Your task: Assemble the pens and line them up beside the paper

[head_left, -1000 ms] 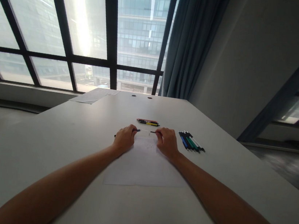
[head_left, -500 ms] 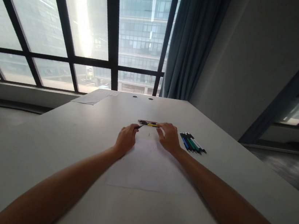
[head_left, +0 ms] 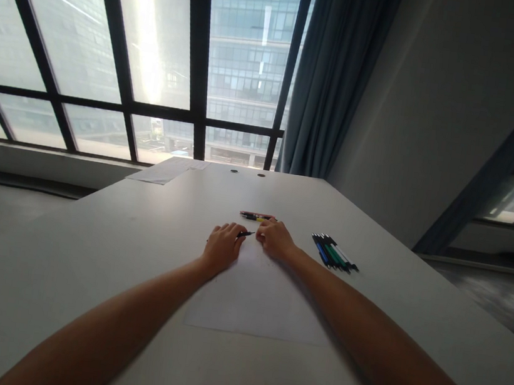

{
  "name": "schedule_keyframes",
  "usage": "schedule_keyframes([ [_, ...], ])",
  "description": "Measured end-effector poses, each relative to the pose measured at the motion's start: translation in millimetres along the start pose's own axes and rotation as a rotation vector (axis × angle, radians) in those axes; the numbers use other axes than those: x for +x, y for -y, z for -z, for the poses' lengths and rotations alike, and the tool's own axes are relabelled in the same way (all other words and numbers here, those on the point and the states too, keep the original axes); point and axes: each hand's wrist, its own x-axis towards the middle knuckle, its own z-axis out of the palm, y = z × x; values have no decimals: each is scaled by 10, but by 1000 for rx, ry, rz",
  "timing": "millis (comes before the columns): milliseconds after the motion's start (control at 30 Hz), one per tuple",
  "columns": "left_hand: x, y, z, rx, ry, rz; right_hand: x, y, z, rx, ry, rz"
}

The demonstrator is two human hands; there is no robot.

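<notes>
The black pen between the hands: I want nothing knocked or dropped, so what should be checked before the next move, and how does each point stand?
1. Left hand grips the black pen: ok, fingers closed round it, tip showing.
2. Right hand meets the pen's tip end: cannot tell, its fingers hide the contact.
3. Sheet of paper flat under both hands: ok.
4. Pens beyond the hands clear of the right hand: not ok, they lie just past its fingers.
5. Group of pens on the right apart from the right forearm: ok, a gap of table shows.
</notes>
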Motion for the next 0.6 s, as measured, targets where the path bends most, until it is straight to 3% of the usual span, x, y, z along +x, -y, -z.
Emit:
schedule_keyframes([
  [167,2,22,-41,10,39,-21,-216,55,16,164,-181,-72],
  [300,-4,32,-50,-2,37,-25,-346,129,29,284,-315,-46],
  [600,-7,43,-57,3,27,-56,-349,181,51,258,-315,10],
])
